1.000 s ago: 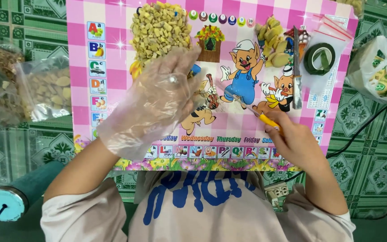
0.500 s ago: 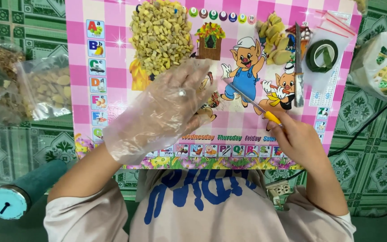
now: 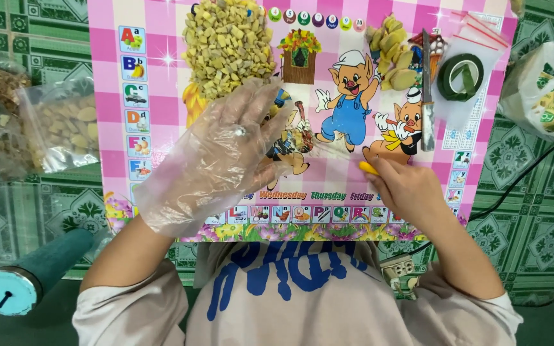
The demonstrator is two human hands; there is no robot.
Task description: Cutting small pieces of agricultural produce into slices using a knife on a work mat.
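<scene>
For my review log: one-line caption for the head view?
Gloved left hand rests on pink mat; bare right hand holds a yellow-handled tool.

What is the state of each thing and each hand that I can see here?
Left hand: in a clear plastic glove, fingers spread, flat on the mat.
Right hand: bare, closed on a yellow handle.
Knife: lying flat, untouched.
Green tape roll: lying flat.
Cut pieces: heaped.
Clear bag: filled, lying.
</scene>
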